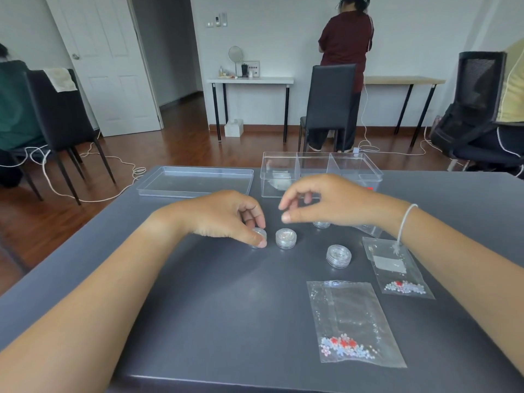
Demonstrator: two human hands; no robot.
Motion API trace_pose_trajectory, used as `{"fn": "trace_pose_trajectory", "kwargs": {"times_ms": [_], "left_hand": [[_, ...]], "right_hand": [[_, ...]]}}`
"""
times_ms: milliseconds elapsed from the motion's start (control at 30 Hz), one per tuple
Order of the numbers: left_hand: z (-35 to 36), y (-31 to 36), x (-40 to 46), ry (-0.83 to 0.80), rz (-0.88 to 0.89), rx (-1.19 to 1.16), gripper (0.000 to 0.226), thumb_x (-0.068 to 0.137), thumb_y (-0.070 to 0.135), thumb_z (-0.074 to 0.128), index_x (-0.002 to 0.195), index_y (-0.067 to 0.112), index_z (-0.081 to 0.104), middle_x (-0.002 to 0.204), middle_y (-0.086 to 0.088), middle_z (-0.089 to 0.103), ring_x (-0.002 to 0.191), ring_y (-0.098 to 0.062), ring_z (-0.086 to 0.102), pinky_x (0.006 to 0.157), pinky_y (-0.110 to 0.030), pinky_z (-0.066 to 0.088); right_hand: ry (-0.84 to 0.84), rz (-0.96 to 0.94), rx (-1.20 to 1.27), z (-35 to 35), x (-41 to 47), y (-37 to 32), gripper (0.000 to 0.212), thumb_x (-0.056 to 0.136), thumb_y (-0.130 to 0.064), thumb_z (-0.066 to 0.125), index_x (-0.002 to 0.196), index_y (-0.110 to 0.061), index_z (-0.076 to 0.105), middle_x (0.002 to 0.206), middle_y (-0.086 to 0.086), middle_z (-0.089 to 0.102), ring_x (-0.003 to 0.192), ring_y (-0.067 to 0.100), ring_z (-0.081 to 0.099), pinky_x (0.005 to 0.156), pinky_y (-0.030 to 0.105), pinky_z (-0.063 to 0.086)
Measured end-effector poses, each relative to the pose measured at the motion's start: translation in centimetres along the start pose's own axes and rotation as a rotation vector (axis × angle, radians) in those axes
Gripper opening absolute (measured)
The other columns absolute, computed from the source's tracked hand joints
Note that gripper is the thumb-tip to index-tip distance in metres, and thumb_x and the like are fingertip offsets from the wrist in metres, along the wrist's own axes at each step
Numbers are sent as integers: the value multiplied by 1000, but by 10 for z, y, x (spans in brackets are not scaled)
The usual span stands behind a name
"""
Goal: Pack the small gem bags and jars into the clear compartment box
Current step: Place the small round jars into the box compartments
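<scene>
At a dark grey worktop (198, 293), a person's left hand (224, 215) pinches a small clear jar (259, 236) between thumb and curled fingers, the jar resting on the surface. The right hand (326, 202) hovers just above the worktop, its fingers loosely curled and its thumb and forefinger apart, apparently holding nothing, though the view beneath the palm is poor. A second jar (285, 238) stands just beside the first; a third (338, 255) sits nearer the right forearm, and a fourth (321, 224) peeks from under the right hand. Two gem bags (354, 321) (397, 268) lie flat near the right arm. The clear compartment box (320, 174) stands open at the far edge, beside a clear tray (195, 181).
</scene>
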State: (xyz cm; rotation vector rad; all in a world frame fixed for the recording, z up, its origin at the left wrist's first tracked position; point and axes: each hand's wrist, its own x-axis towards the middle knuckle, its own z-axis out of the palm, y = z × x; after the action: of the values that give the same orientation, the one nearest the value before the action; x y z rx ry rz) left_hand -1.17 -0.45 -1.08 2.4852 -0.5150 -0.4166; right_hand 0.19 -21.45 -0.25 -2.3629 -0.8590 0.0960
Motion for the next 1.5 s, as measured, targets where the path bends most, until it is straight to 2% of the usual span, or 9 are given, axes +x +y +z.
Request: {"fn": "trace_pose_trajectory", "kwargs": {"times_ms": [167, 300, 467, 733, 1000, 1167, 1267, 1400, 1500], "left_hand": [[1, -2, 1, 54, 1, -24, 22, 63, 38, 74, 81, 29, 65, 77, 13, 65, 52, 6, 50, 52, -8, 38], [1, -2, 2, 73, 12, -48, 16, 69, 29, 74, 82, 27, 66, 76, 11, 64, 50, 6, 50, 49, -5, 37], [1, -2, 2, 87, 26, -61, 16, 70, 28, 72, 84, 28, 65, 76, 13, 64, 50, 4, 49, 49, -6, 37], [-1, 0, 5, 300, 140, -116, 16, 72, 29, 71, 87, 31, 65, 65, 33, 60, 53, 2, 45, 53, -5, 39], [-21, 21, 34, 522, 322, -145, 10, 72, 26, 74, 77, 26, 65, 63, 30, 61, 49, -1, 42, 51, -5, 35], [-33, 44, 78, 495, 341, -129, 10, 72, 27, 73, 77, 20, 68, 72, 16, 66, 45, 6, 46, 48, -1, 32], [-32, 52, 107, 441, 311, -59, 10, 72, 25, 73, 77, 18, 68, 58, 21, 63, 46, 11, 50, 47, -1, 32], [-31, 50, 139, 368, 228, 64, 14, 70, 32, 73, 79, 23, 67, 83, 11, 67, 80, -1, 60, 71, -15, 45], [-32, 48, 151, 323, 179, 139, 17, 70, 32, 72, 83, 23, 67, 82, 13, 61, 80, -3, 56, 67, -15, 40]], "right_hand": [[-130, 14, -65, 11, -11, 4, 25, 67, -41, 73, 88, -43, 58, 94, -18, 60, 93, 7, 46, 80, 19, 38], [-133, 1, -96, 16, -11, 3, 27, 70, -34, 73, 92, -35, 59, 93, -17, 61, 86, -5, 42, 71, 4, 32], [-116, -10, -61, 16, -11, 3, 24, 72, -28, 72, 92, -34, 59, 84, -21, 61, 80, -8, 42, 68, 0, 31], [20, 11, 1, -3, -10, 9, 27, 72, -29, 71, 84, -46, 55, 89, -22, 60, 86, 10, 48, 76, 24, 39], [309, 44, 78, -44, 3, 35, 18, 71, -25, 72, 81, -32, 59, 82, -17, 60, 71, 13, 48, 68, 20, 40], [398, 151, 69, -63, 21, 66, 18, 72, -24, 72, 70, -33, 56, 80, -10, 61, 61, 4, 48, 62, 20, 39], [408, 183, 40, -68, 32, 78, 16, 72, -27, 71, 71, -32, 56, 80, -11, 62, 63, 0, 51, 60, 18, 39], [397, 194, 15, -68, 44, 87, 13, 72, -28, 71, 76, -26, 59, 81, -9, 62, 67, 4, 55, 61, 22, 45], [401, 189, -5, -69, 48, 89, 13, 72, -28, 71, 79, -23, 60, 83, -6, 64, 68, 7, 55, 62, 22, 45]]}}
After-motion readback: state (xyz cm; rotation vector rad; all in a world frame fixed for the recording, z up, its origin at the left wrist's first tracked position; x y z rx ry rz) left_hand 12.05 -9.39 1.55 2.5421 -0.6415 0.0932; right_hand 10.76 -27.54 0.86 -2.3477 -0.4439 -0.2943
